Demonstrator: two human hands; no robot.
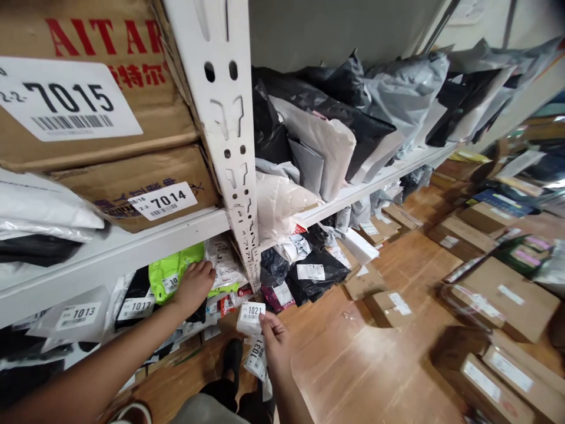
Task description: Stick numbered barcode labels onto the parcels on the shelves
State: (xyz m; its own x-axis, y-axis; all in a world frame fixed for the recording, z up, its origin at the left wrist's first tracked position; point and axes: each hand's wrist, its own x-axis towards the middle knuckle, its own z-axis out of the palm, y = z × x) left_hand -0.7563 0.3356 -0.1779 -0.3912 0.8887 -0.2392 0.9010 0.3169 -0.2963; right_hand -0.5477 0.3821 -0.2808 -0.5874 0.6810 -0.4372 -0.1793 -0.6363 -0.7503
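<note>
My right hand (276, 338) pinches a strip of white number labels between thumb and fingers. The top label (251, 313) reads 1021, and a lower label (256, 357) reading 1031 hangs beneath it. At the lower shelf, my left hand (196, 285) is curled at the edge of a bright green plastic parcel bag (170, 265); its fingertips are partly hidden. That bag bears a label, partly covered, starting with 10. Right beside the hand lies a clear-and-white plastic parcel (224, 259).
A white perforated shelf post (233, 129) stands between the two bays. Cardboard boxes (132, 203) labelled 7014 and 7015 sit upper left. Bagged parcels (322, 147) fill the right shelf. More boxes (512, 294) lie on the wooden floor (353, 353).
</note>
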